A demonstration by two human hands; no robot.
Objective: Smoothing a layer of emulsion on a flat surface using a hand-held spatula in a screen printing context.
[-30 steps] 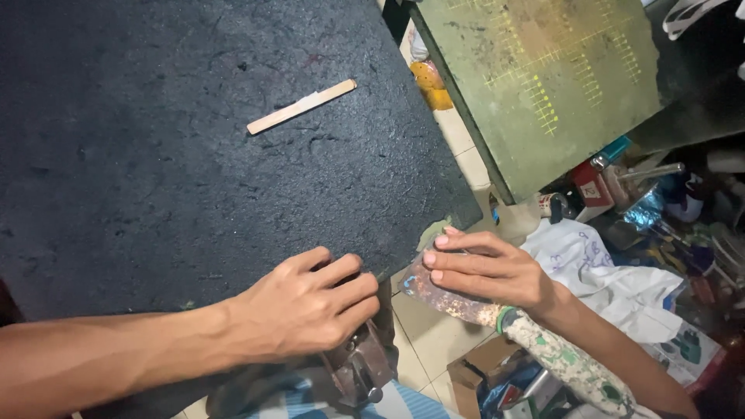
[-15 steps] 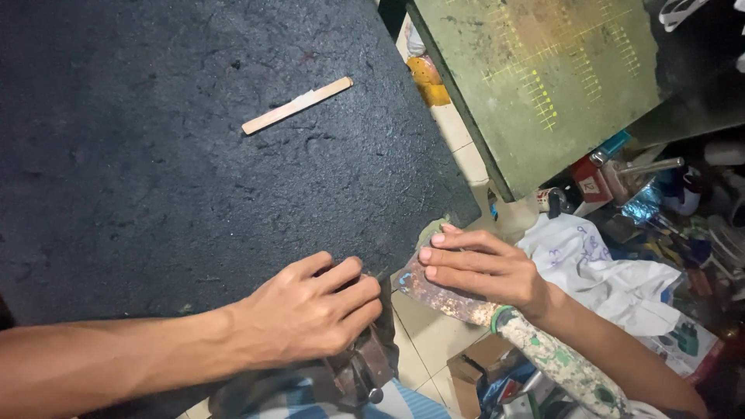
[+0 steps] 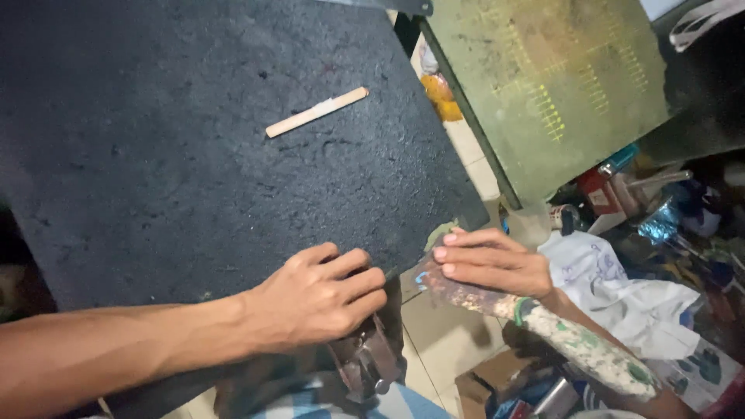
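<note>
Fingers of the left hand held close together and bent a little, lying flat over the near edge of the black board, fingertips close to its corner; no pinch, nothing gripped between them. Just under this hand, a dark metal clamp, partly covered by the palm, so touching or only just above cannot be told. Fingers of the right hand stretched out straight and pressed side by side, resting on top of the paint-stained tool, perhaps a scraper or spatula, though the view is too unclear to be sure. Blade end of this tool pointing to the board's corner, very near the fingertips of the left hand but apart from them; speckled green and white handle running down to the right along the forearm. Farther up on the board, well apart from both hands, a pale wooden stick lying flat and slanted. To the right of the board, a big green plate with yellow marks, tilted. Below it, a crumpled white cloth near the right wrist, and beside that a crowd of small containers and bottles on the floor.
</note>
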